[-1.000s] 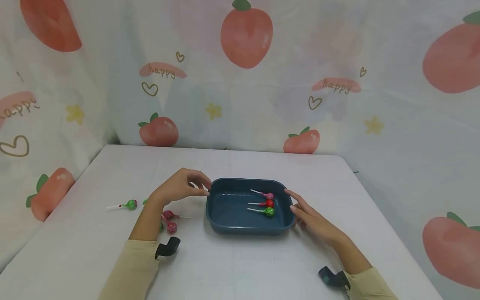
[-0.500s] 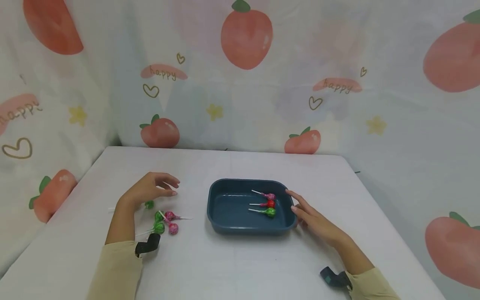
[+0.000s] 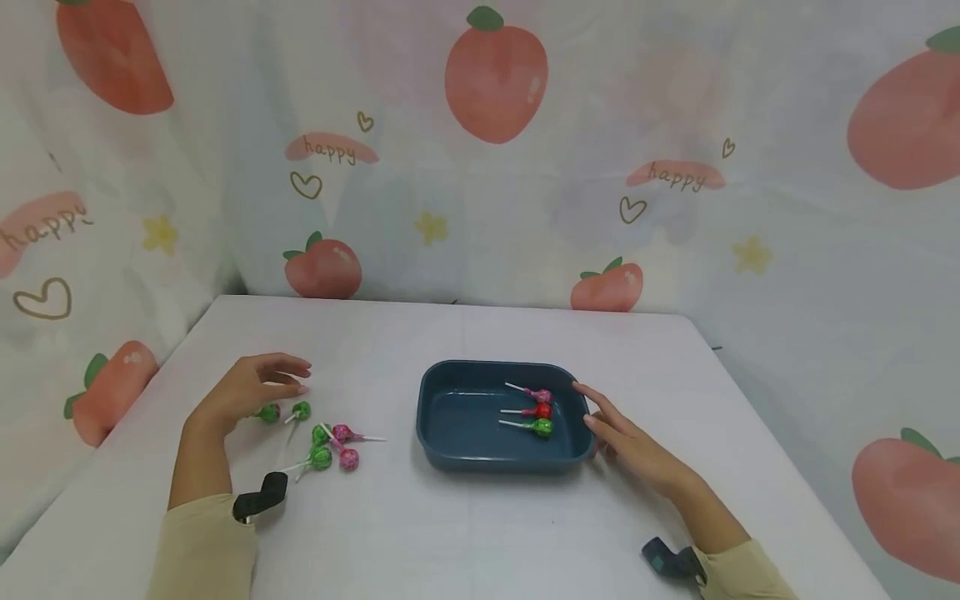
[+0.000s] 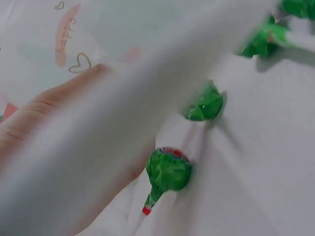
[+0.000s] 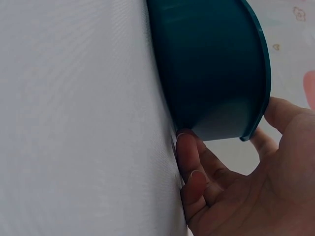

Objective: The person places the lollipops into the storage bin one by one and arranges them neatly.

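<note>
My left hand (image 3: 251,387) hovers with bent, relaxed fingers over the left part of the table and holds nothing. Below its fingers lie a green lollipop (image 3: 268,412) and a second green lollipop (image 3: 302,409). In the left wrist view, a green-wrapped lollipop (image 4: 169,169) shows beside the fingers, and a blurred pale bar hides much of the hand. My right hand (image 3: 626,437) rests its fingertips on the right end of a dark blue tray (image 3: 495,461). In the right wrist view, two fingers touch the rim of the tray (image 5: 211,64) and others lie low by its base.
Inside the tray lie a pink lollipop (image 3: 542,396), a red lollipop (image 3: 543,410) and a green lollipop (image 3: 542,427), sticks pointing left. Between left hand and tray is a cluster of green and pink lollipops (image 3: 348,459). A printed cloth (image 3: 495,217) hangs behind the white table (image 3: 525,533).
My left hand has moved away from the tray's left end, leftward across the table to above the green lollipops. My right hand stays at the tray, which keeps its place.
</note>
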`<state>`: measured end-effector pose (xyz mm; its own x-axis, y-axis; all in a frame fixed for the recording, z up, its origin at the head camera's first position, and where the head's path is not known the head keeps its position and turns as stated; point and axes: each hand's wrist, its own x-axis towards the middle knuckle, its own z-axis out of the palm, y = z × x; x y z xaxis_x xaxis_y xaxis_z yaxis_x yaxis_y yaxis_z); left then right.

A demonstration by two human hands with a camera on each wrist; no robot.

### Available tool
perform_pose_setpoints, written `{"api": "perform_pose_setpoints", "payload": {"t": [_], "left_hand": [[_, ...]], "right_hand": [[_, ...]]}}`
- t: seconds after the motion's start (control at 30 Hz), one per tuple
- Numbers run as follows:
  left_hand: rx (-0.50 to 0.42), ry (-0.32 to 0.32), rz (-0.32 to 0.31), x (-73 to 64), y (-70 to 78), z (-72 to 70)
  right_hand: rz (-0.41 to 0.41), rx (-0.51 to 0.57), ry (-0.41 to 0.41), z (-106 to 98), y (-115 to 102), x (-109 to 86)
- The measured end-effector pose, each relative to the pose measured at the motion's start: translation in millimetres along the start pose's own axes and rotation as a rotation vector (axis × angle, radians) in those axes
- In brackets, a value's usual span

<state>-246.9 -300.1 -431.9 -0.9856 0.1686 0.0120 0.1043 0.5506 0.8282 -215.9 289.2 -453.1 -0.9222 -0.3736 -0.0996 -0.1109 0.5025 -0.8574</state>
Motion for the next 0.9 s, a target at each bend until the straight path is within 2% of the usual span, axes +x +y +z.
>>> {"api": "perform_pose_setpoints", "payload": {"t": [0.3, 0.5, 0.9], "left_hand": [[0.079, 0.011, -0.017, -16.4, -14.8, -14.2], [0.131, -0.004, -0.033, -24.7, -24.9, -22.2], [0.108, 0.007, -0.027, -32.3, -39.4, -24.7]], "right_hand": [[0.009, 0.01, -0.008, -1, -1, -1.7], [0.015, 0.011, -0.004, 1, -1, -1.2], [0.013, 0.004, 0.0, 1, -2, -1.1]]}}
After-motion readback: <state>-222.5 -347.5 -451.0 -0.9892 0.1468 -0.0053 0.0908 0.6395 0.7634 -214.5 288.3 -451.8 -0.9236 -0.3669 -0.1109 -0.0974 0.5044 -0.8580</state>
